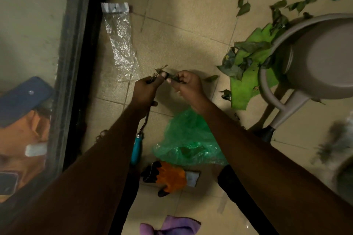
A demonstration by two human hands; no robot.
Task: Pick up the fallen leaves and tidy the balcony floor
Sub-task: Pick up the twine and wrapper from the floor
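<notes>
Head view on my feed: both hands meet just beyond a crumpled green plastic bag (189, 139), thin and glossy, lying on the tiled floor (181, 30). The left hand (147, 89) is curled round the metal end of a teal-handled tool (137, 147). Its thin steel shaft and smooth handle hang back to the left of the bag, and I see leaf scraps caught at the end in the fist. The right hand (188, 87) pinches one dark, limp leaf (172, 78) between thumb and forefinger, held above the floor just beyond the bag.

The floor is matte beige square tile with darker grout lines, dimly lit. A dark door frame (76, 63) with glass runs well left of the bag. Beyond the bag to the left lies one clear, crinkled cellophane sleeve (121, 44). Right of the bag stands one grey moulded plastic chair (315, 59) with a rounded seat, partly over one bright green felt-like sheet (246, 86). Loose leaves (243, 8), pointed and dull green, are heaped on that sheet and scattered beyond it; they overlap too much for me to count. Nearer me than the bag lie one orange glove (170, 177) with black fingertips and one soft purple cloth (172, 227).
</notes>
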